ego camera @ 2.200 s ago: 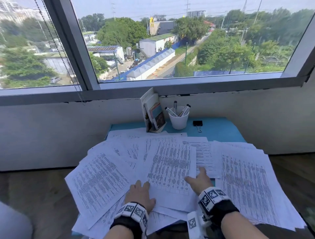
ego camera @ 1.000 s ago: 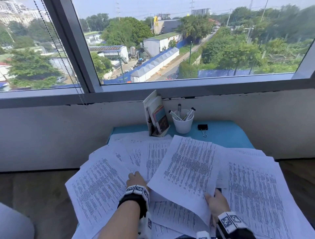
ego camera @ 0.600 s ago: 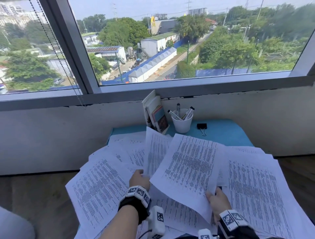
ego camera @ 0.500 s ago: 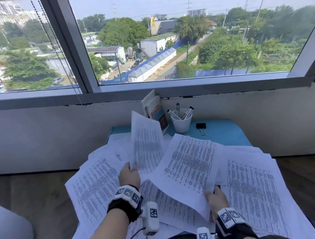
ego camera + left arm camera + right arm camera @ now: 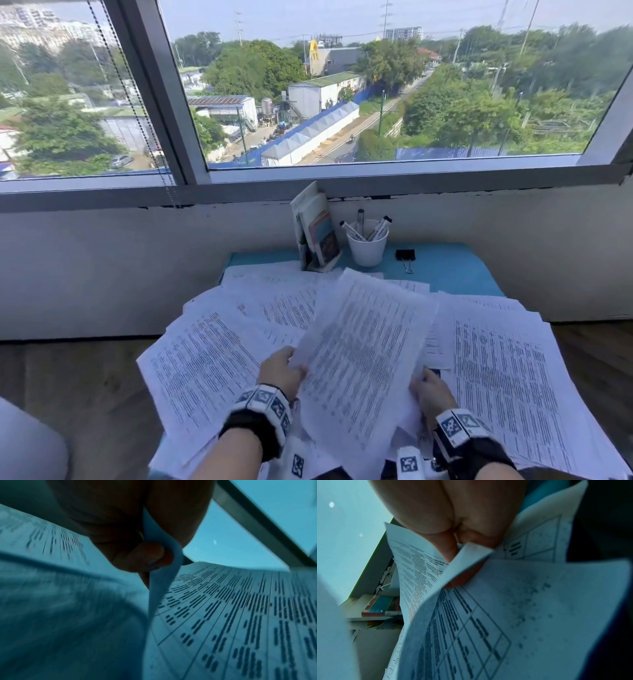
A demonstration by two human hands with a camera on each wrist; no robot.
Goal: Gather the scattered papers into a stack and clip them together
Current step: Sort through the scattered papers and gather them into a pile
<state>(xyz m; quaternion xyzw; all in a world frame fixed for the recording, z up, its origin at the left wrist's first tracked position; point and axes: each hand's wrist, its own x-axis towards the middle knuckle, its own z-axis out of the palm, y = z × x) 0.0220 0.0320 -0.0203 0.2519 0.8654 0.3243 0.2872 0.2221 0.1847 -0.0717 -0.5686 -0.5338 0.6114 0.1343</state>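
Note:
Printed white papers [image 5: 212,359] lie scattered and overlapping across the blue table [image 5: 452,270]. A few sheets [image 5: 363,359] are raised, tilted, above the pile in the middle. My left hand [image 5: 293,365] pinches their left edge, and in the left wrist view thumb and fingers [image 5: 145,557] clamp a sheet's edge [image 5: 163,574]. My right hand [image 5: 424,377] grips the sheets' lower right side, and the right wrist view shows its fingers [image 5: 453,550] curled round several sheets [image 5: 522,608]. A black binder clip [image 5: 405,255] lies at the table's back, apart from both hands.
A white cup [image 5: 367,248] with markers and a small stand of books [image 5: 317,229] sit at the table's back edge below the window sill. More papers [image 5: 507,377] overhang the table's right side. Wooden floor [image 5: 85,394] lies to the left.
My left hand picked up a sheet from the left of the pile, lifted it and swung it right onto the sheet that my right hand holds up.

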